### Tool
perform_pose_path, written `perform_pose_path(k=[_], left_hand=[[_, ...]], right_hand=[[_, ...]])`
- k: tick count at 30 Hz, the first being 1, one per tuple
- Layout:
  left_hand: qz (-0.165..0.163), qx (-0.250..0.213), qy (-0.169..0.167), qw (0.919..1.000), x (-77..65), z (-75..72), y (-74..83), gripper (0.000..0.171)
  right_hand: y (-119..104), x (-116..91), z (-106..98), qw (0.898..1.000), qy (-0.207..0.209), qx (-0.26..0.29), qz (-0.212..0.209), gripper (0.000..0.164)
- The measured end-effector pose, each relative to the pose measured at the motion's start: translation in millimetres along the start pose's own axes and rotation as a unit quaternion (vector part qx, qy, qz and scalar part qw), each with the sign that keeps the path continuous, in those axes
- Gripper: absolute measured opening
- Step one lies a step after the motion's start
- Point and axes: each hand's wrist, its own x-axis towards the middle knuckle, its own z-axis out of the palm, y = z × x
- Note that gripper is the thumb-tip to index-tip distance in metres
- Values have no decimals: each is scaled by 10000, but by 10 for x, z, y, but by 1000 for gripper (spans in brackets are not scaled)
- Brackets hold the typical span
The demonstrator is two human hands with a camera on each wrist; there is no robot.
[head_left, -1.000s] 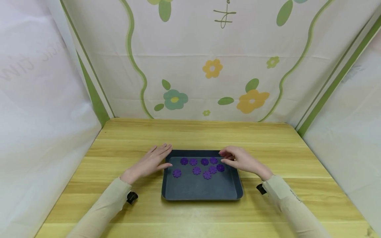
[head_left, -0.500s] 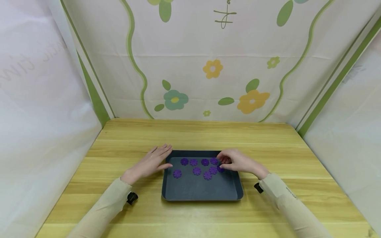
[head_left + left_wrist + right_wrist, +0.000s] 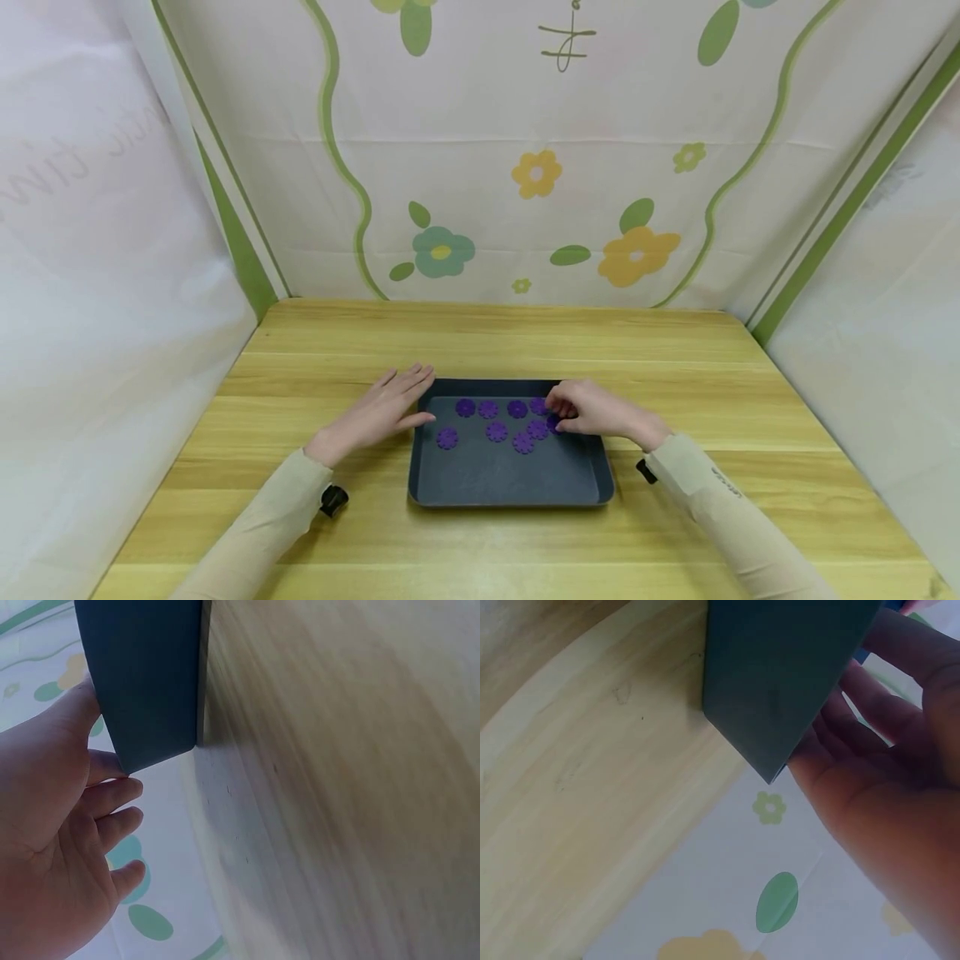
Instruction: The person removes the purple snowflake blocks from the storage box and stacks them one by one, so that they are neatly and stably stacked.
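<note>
A dark grey baking tray (image 3: 510, 483) holds several purple plastic snowflake discs (image 3: 497, 431), flat round pieces with notched rims. My left hand (image 3: 375, 419) rests at the tray's far left corner, fingers straight and thumb over the rim; the left wrist view shows the fingers beside the tray's outer wall. Over the right side of the tray, my right hand (image 3: 603, 408) has curled fingers and pinches a darker purple snowflake disc (image 3: 553, 423), partly hidden by thumb and fingertips. In the right wrist view, a bluish bit of it (image 3: 862, 656) shows above the tray's rim.
The tray stands on a light wooden table (image 3: 360, 533). A white fabric backdrop (image 3: 480, 167) with printed flowers rises behind the table, with white side panels (image 3: 112, 333) at left and right. Black wrist straps (image 3: 333, 500) sit on both sleeves.
The right hand has come down and left over the tray's right side, and its fingers have closed around the darker disc. The left hand and the other discs have stayed put.
</note>
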Motion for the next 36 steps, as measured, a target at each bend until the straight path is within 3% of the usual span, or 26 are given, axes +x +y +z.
perform_pose_path(k=[12,24,36], left_hand=[[-15,52,10,10000,4,21,-5,70],[-25,19,2,10000,-6,24,-1,70],[-26,47,-2,10000,-1,30,-18,71]], right_hand=[[20,55,37,9990,-97,-428,12,28],[-8,84,68,9965,-309,-692,344,25],[4,100,85,9967,-212,-762,153,20]])
